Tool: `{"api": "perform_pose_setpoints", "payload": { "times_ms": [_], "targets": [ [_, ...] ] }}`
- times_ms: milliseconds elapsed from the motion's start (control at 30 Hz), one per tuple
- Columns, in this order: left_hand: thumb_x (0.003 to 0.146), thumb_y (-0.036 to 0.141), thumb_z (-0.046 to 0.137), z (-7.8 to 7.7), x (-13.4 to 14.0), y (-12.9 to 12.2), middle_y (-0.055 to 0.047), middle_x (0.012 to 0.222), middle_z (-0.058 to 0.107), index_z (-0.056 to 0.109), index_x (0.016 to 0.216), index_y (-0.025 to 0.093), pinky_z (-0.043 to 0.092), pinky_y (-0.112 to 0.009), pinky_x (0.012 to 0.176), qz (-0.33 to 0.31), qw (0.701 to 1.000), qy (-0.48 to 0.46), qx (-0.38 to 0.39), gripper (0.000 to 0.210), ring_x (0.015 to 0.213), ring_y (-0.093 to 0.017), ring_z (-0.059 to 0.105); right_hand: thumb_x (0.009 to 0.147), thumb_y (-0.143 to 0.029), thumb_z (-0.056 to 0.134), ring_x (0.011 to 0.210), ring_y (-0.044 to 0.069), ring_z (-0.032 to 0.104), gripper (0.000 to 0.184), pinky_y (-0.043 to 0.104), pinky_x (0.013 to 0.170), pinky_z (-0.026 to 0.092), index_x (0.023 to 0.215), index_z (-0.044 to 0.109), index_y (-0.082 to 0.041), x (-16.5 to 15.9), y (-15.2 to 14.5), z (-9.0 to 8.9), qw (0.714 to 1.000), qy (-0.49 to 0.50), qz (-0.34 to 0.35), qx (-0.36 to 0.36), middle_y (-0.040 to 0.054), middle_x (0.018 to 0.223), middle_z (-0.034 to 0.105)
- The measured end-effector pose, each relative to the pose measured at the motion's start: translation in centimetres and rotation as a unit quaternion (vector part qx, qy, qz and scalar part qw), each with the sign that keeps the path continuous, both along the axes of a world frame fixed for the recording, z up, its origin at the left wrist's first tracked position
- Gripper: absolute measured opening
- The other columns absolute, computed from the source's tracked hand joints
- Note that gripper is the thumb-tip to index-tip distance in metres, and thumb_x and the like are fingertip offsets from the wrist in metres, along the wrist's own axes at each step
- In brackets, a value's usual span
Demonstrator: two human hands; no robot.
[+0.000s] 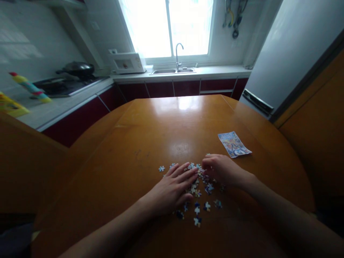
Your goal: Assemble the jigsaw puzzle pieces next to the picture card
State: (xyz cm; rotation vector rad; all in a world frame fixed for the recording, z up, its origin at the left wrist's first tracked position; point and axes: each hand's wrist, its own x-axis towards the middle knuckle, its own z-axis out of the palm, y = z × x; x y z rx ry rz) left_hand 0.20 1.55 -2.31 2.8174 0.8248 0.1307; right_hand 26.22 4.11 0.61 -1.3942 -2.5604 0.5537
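Note:
Many small jigsaw puzzle pieces lie in a loose heap near the front of the wooden table, some overlapping. My left hand rests flat over the heap's left side, fingers stretched out, hiding the pieces beneath. At the heap's right edge, my right hand is curled with fingertips bent down among the pieces; whether it pinches one is hidden. Several stray pieces lie nearer to me, among them a pale puzzle piece. One light blue puzzle piece sits apart, beyond my left hand.
A printed picture sheet lies on the wooden table beyond my right hand. Across the room are a sink, a microwave and a stove with a black wok. A fridge stands at the right.

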Motion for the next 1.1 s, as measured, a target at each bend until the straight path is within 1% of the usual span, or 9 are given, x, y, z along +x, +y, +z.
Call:
{"api": "perform_pose_setpoints", "payload": {
  "times_ms": [100, 167, 300, 400, 600, 667, 767, 933, 1100],
  "targets": [
    [0.102, 0.052, 0.042, -0.1, -0.1, -0.1, -0.005, 0.166, 0.020, 0.020, 0.159, 0.027, 0.013, -0.056, 0.124, 0.013, 1.000, -0.006, 0.018, 0.066, 0.154, -0.032, 0.012, 0.088, -0.023, 0.065, 0.080, 0.017, 0.062, 0.005, 0.026, 0.070, 0.040, 0.089, 0.069, -0.020, 0.0, 0.2, -0.2, 1.000, 0.015, 0.016, -0.003, 0.0044, 0.093, 0.068],
    [0.101, 0.050, 0.045, 0.1, -0.1, -0.1, -0.006, 0.165, 0.023, 0.024, 0.158, 0.027, 0.014, -0.057, 0.123, 0.009, 0.999, -0.009, 0.029, 0.065, 0.153, -0.032, 0.014, 0.091, -0.023, 0.061, 0.082, 0.017, 0.062, 0.009, 0.026, 0.073, 0.041, 0.092, 0.069, -0.021, -0.3, 0.2, -0.5, 0.999, 0.032, 0.043, -0.010, 0.0044, 0.094, 0.067],
    [0.099, 0.044, 0.053, 1.1, 0.0, -0.4, -0.006, 0.158, 0.038, 0.043, 0.149, 0.028, 0.020, -0.057, 0.121, -0.007, 0.999, -0.027, 0.047, 0.054, 0.147, -0.032, 0.028, 0.092, -0.020, 0.059, 0.081, 0.016, 0.061, 0.012, 0.026, 0.075, 0.043, 0.090, 0.070, -0.021, -0.5, 0.0, -0.9, 0.995, 0.057, 0.081, -0.032, 0.0035, 0.091, 0.065],
    [0.098, 0.042, 0.056, 1.5, 0.1, -0.5, -0.007, 0.149, 0.049, 0.053, 0.141, 0.027, 0.027, -0.054, 0.119, 0.006, 0.998, -0.039, 0.055, 0.046, 0.141, -0.031, 0.037, 0.088, -0.016, 0.062, 0.083, 0.016, 0.060, 0.010, 0.026, 0.076, 0.044, 0.085, 0.070, -0.021, -0.3, -0.1, -0.7, 0.991, 0.069, 0.107, -0.050, 0.0028, 0.090, 0.064],
    [0.097, 0.033, 0.059, 0.8, 0.1, -0.4, -0.006, 0.139, 0.056, 0.060, 0.131, 0.028, 0.036, -0.050, 0.113, 0.027, 0.994, -0.083, 0.065, 0.034, 0.133, -0.028, 0.041, 0.085, -0.014, 0.067, 0.097, 0.018, 0.060, 0.009, 0.028, 0.086, 0.045, 0.085, 0.072, -0.021, -0.2, -0.6, -0.1, 0.977, 0.100, 0.172, -0.070, 0.0038, 0.101, 0.067],
    [0.098, 0.034, 0.060, 0.4, 0.2, -0.5, -0.004, 0.136, 0.057, 0.063, 0.127, 0.029, 0.037, -0.048, 0.112, 0.018, 0.993, -0.101, 0.061, 0.030, 0.131, -0.027, 0.043, 0.085, -0.013, 0.067, 0.096, 0.017, 0.059, 0.009, 0.028, 0.084, 0.044, 0.085, 0.072, -0.021, -0.3, -0.7, 0.0, 0.978, 0.100, 0.168, -0.069, 0.0039, 0.100, 0.068],
    [0.095, 0.036, 0.063, 0.0, 0.3, -0.7, -0.005, 0.131, 0.059, 0.067, 0.120, 0.029, 0.039, -0.047, 0.110, 0.004, 0.992, -0.119, 0.049, 0.026, 0.127, -0.027, 0.045, 0.086, -0.012, 0.064, 0.086, 0.015, 0.058, 0.011, 0.026, 0.077, 0.043, 0.080, 0.070, -0.019, -0.7, -0.7, 0.0, 0.985, 0.089, 0.135, -0.054, 0.0034, 0.090, 0.066],
    [0.094, 0.032, 0.065, 0.0, 0.5, -1.0, -0.004, 0.121, 0.063, 0.071, 0.105, 0.027, 0.042, -0.043, 0.106, -0.001, 0.986, -0.161, 0.032, 0.013, 0.121, -0.025, 0.047, 0.089, -0.016, 0.063, 0.075, 0.014, 0.054, 0.012, 0.024, 0.069, 0.040, 0.079, 0.069, -0.019, -0.9, -0.4, -0.7, 0.991, 0.086, 0.100, -0.023, 0.0021, 0.081, 0.061],
    [0.093, 0.032, 0.067, -0.1, 0.7, -1.2, -0.004, 0.115, 0.063, 0.072, 0.090, 0.025, 0.045, -0.039, 0.101, 0.032, 0.981, -0.187, -0.028, 0.009, 0.114, -0.022, 0.049, 0.091, -0.017, 0.061, 0.078, 0.014, 0.056, 0.013, 0.025, 0.070, 0.041, 0.080, 0.069, -0.019, -0.9, -0.4, -1.0, 0.990, 0.095, 0.099, -0.024, 0.0028, 0.083, 0.063]
  ]
}}
